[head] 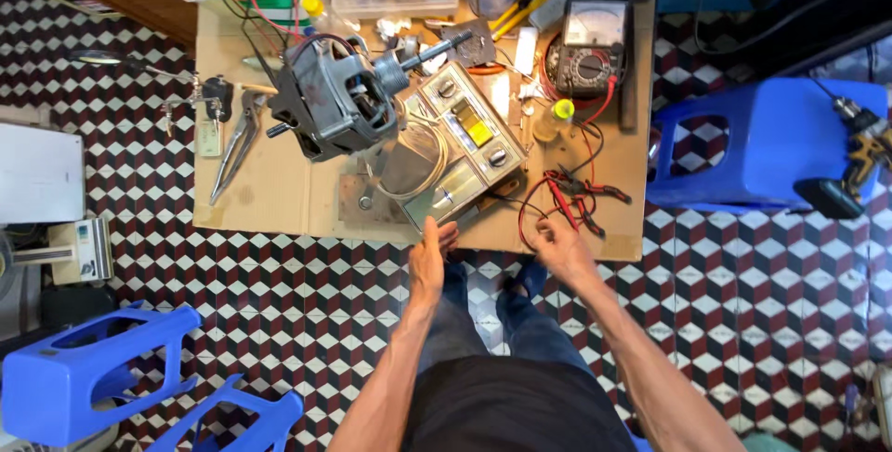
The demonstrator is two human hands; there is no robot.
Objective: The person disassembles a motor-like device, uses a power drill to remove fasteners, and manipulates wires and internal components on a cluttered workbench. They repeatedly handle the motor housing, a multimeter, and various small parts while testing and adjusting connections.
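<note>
My left hand (429, 249) reaches to the near edge of a silver control panel with knobs and a yellow window (465, 141), its fingers apart and touching the panel's corner. My right hand (557, 246) hovers just right of it, fingers loosely curled by the red and black test leads (576, 199); whether it pinches a lead I cannot tell. A dark grey electric motor with a shaft (339, 99) rests on the panel's left. An analog multimeter (587, 51) lies behind the leads. All sit on a low cardboard-covered table (269, 196).
Long pliers (237, 141) and keys (209, 104) lie on the table's left. A small yellow-capped bottle (553, 119) stands near the meter. Blue plastic stools sit at right (771, 141) and lower left (84, 373). A cordless drill (859, 155) rests on the right stool. Patterned tile floor surrounds everything.
</note>
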